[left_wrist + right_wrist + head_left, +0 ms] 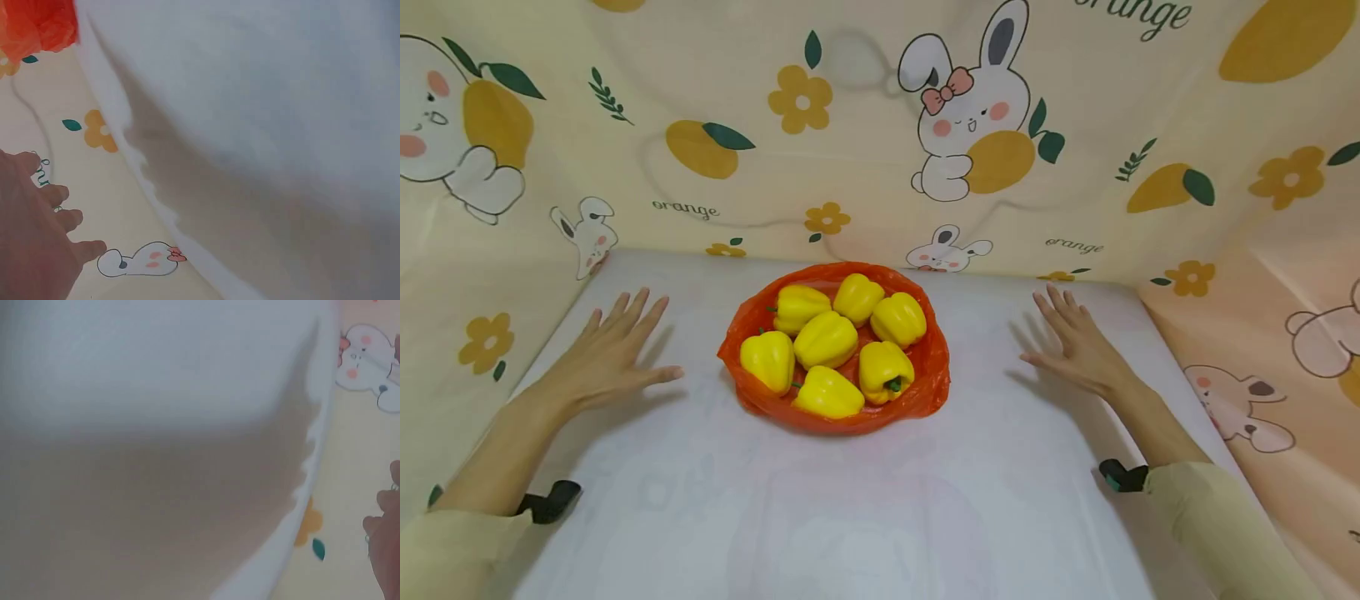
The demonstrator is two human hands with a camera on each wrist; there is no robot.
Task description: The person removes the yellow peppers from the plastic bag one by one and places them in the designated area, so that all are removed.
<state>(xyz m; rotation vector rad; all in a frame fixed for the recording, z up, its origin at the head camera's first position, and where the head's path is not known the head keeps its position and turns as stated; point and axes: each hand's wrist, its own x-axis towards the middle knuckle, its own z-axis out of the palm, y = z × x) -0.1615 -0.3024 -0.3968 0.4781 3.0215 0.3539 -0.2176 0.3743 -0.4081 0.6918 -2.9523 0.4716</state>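
Several yellow bell peppers (826, 339) lie inside a red plastic bag (842, 423) whose mouth is spread wide, near the back middle of the white table. To the left of the bag, my left hand (606, 354) hovers with fingers straight and spread, holding nothing. On the other side my right hand (1075, 346) is likewise spread and apart from the bag. The left wrist view shows part of the left hand (37, 225) and a corner of the red bag (40, 25). Only some fingertips of the right hand (387, 531) appear in the right wrist view.
A cream cloth (865, 167) printed with rabbits, flowers and oranges hangs behind the table (865, 517) and along both sides. Each wrist carries a small black device, one on the left (553, 502) and one on the right (1123, 476).
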